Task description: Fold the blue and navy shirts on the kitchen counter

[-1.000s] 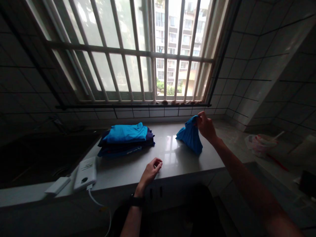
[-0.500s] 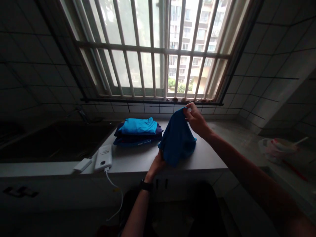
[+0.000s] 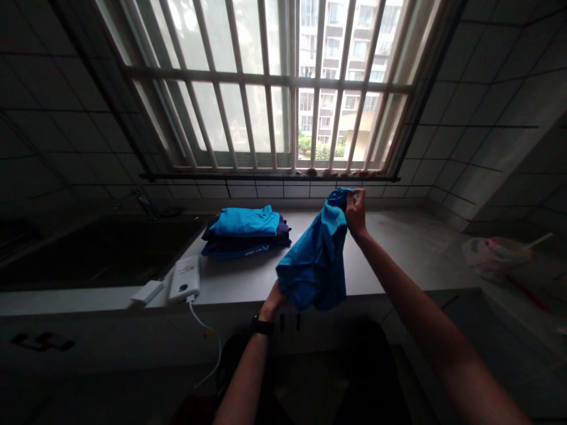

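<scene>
My right hand point(image 3: 355, 209) grips the bunched top of a blue piece of cloth point(image 3: 316, 260), which looks like a garment. It hangs in loose folds above the counter's front edge. My left hand point(image 3: 275, 295) is at the cloth's lower left, with a dark band on the wrist. The fingers of that hand are hidden by the fabric. To the left lies a stack of folded clothes point(image 3: 241, 245), dark blue and purple, with a bright blue folded piece point(image 3: 248, 222) on top.
A white power bank point(image 3: 185, 278) with a cable and a small white box point(image 3: 147, 293) lie on the counter point(image 3: 248, 286). The dark sink point(image 3: 101, 254) is at left. A plastic bag with a bowl point(image 3: 498, 257) stands far right. A barred window is behind.
My right hand has turned and shifted slightly right, gathering the cloth's top into a bunch. The cloth now hangs lower and more creased. My left hand has slid further behind it.
</scene>
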{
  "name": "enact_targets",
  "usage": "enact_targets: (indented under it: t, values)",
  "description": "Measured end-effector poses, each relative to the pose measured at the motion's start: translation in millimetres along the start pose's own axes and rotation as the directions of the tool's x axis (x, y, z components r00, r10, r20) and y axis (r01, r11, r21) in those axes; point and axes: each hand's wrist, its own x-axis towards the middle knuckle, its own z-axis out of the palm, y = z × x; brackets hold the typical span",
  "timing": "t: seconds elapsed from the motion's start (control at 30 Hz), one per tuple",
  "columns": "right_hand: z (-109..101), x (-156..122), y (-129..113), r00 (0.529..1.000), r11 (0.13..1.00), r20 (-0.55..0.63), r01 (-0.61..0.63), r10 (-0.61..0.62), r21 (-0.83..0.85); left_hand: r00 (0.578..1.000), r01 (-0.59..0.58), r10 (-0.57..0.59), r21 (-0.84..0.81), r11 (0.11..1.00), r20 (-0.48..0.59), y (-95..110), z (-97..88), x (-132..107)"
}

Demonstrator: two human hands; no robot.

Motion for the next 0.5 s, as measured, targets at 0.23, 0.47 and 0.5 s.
enact_targets:
  t: [0.23, 0.47, 0.5]
  values:
    - [-8.0, -60.2, 68.5, 0.798, 0.893, 0.500, -0.103, 0.337, -0.438, 0.994, -0.066, 0.045, 0.222, 0.973, 0.098, 13.0, 7.1, 13.5]
    - [-8.3, -134.5, 115.2, 0.837, 0.926, 0.537, 0.116, 0.104, -0.360, 0.990, -0.084, 0.053, 0.240, 0.967, 0.131, 9.7, 4.1, 10.9]
    - [-8.3, -137.3, 117.9, 0.849, 0.935, 0.522, 0.119, 0.079, -0.334, 0.990, -0.069, 0.037, 0.235, 0.970, 0.137, 9.9, 3.4, 11.1]
